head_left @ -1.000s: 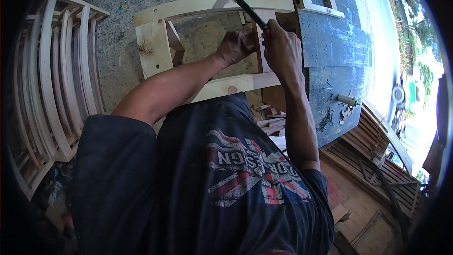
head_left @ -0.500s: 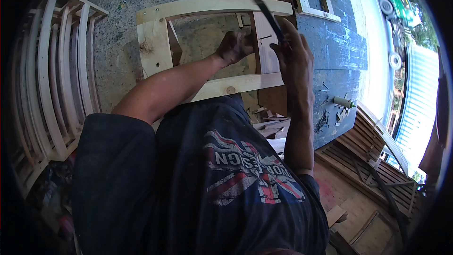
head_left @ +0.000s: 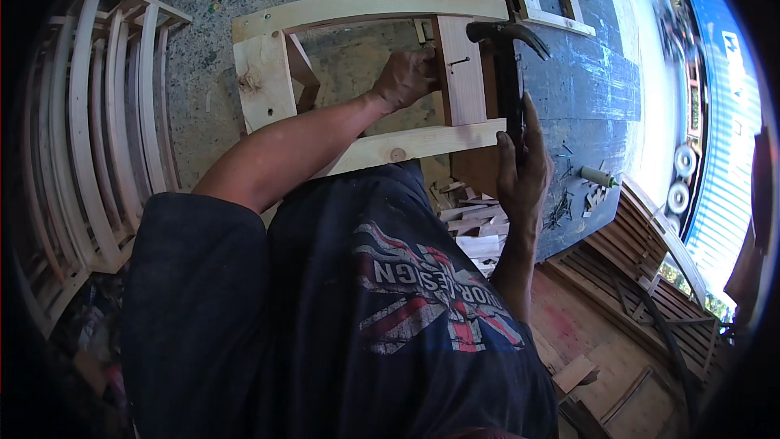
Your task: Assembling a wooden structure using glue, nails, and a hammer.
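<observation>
A pale wooden frame (head_left: 370, 6) lies before me, with a crosspiece (head_left: 466, 97) set between its two long rails at the right end. From that crosspiece a nail (head_left: 460, 60) sticks up at a slant. My left hand (head_left: 406, 80) is closed around the crosspiece's left edge, some fingertips hidden by the wood. Just beyond the frame's right end, my right hand (head_left: 526, 158) grips the handle of a claw hammer (head_left: 510, 73). Its dark head is up and to the right of the nail, apart from it.
A dark worktable (head_left: 585, 89) on the right bears a small wooden frame (head_left: 532, 4), loose nails (head_left: 559, 210) and a bottle (head_left: 599, 176). Slatted wooden frames (head_left: 81, 130) stand at left. Wood offcuts (head_left: 479, 223) lie below the frame. Outside, a blue trailer (head_left: 723, 57) shows.
The hammer and my right hand have moved to the right, away from above the crosspiece. My left hand stays put. Outside, a blue trailer now fills where a green vehicle was.
</observation>
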Available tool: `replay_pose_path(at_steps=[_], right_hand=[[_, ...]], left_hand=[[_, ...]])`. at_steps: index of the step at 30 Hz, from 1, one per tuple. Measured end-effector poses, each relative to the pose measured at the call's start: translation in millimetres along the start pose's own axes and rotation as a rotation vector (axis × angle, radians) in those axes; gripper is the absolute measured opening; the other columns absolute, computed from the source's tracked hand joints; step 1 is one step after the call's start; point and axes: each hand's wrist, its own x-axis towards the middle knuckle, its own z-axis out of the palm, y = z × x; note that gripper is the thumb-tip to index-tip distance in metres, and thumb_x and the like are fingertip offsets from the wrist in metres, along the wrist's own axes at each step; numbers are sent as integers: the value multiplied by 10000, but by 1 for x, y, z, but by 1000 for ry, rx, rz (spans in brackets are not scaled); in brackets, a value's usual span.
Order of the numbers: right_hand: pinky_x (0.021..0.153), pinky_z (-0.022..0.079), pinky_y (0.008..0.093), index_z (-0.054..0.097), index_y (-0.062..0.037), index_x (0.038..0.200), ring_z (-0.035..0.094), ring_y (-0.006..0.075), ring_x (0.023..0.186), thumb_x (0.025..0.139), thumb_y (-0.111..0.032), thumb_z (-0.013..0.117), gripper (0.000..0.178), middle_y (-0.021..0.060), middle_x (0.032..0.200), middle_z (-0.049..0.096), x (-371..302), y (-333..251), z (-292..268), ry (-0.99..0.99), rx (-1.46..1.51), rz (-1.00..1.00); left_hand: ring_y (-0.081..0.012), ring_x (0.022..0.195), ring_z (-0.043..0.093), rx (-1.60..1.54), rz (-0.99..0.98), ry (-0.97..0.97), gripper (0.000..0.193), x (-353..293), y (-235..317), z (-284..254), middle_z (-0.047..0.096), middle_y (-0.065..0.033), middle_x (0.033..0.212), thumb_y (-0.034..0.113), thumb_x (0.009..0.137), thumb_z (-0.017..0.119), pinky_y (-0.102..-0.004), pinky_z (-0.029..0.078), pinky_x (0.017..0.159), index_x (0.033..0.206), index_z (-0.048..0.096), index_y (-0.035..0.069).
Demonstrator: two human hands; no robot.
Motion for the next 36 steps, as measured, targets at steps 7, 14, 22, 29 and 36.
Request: replay_pose_path(at_steps=[7, 14, 22, 29, 36], right_hand=[[920, 570, 443, 431, -75, 1607, 731, 324, 1080, 1027, -100, 591, 602, 257, 1276, 696, -10, 6, -6, -50, -58, 49], [703, 509, 436, 444, -152, 1616, 613, 295, 750, 946, 68, 596, 721, 176, 916, 603, -26, -1, -6, 18, -144, -139], [815, 548, 436, 444, -162, 1619, 703, 354, 930, 950, 119, 554, 734, 222, 1111, 689, -30, -10, -8, -50, -213, -24], [782, 539, 412, 450, -173, 1618, 681, 323, 868, 950, 122, 557, 739, 208, 1055, 680, -27, -8, -7, -99, -200, -31], [762, 526, 370, 450, -165, 1616, 671, 305, 850, 946, 129, 558, 740, 204, 1033, 672, -28, -8, -7, -81, -179, -14]], left_hand=[[-119, 722, 704, 3, 30, 50, 268, -3, -1, 0, 755, -83, 837, 143, 808, 837, -303, 586, 677, 1029, 755, 16], [-120, 725, 688, -132, -19, -7, 250, -2, -1, -2, 749, -84, 793, 167, 806, 847, -309, 558, 685, 981, 758, 13], [-97, 722, 665, -77, -9, 19, 295, 1, 0, -1, 741, -75, 788, 200, 788, 878, -297, 550, 682, 993, 764, 21], [-80, 730, 652, -71, -14, -14, 294, -1, 4, -4, 742, -62, 791, 200, 793, 871, -288, 549, 678, 989, 766, 6], [-78, 728, 656, -141, -50, -42, 283, -2, 5, -5, 748, -72, 792, 181, 794, 862, -284, 556, 683, 1004, 779, 11]])
